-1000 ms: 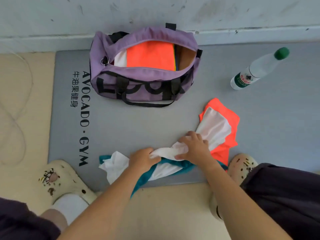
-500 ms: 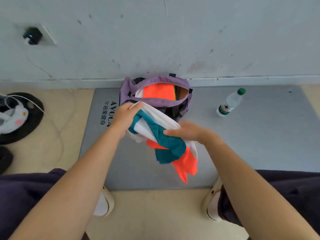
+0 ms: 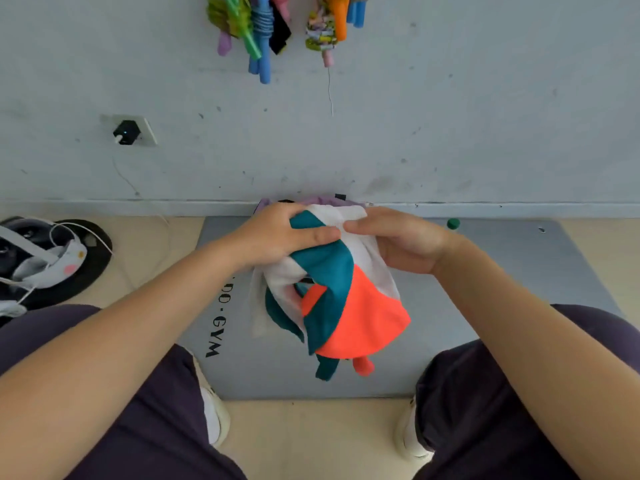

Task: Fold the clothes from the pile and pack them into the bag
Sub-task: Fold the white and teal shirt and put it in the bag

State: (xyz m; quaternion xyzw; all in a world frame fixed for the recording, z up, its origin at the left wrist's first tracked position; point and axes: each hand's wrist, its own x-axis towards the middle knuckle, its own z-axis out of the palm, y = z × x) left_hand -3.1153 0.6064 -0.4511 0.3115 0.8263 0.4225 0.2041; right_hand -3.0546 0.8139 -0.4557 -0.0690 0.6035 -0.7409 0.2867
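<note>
A crumpled garment point(image 3: 341, 296) in white, teal and bright orange hangs in the air above the grey gym mat point(image 3: 485, 292). My left hand point(image 3: 277, 235) grips its upper left part, thumb lying across the teal cloth. My right hand point(image 3: 398, 242) holds its upper right edge, fingers curled into the white fabric. The two hands nearly touch at the top. Behind them only a thin strip of the purple bag point(image 3: 329, 201) shows against the wall; its opening is hidden.
The green cap of a water bottle point(image 3: 453, 223) peeks out right of my right hand. Coloured ropes and bands point(image 3: 263, 29) hang on the wall above. A black round base with white cables point(image 3: 52, 258) sits on the floor at left. My knees and shoes frame the mat's near edge.
The garment was gathered off the mat and lifted to chest height. My hands came closer together at its top, and my head tilted up, so the bag is now mostly hidden.
</note>
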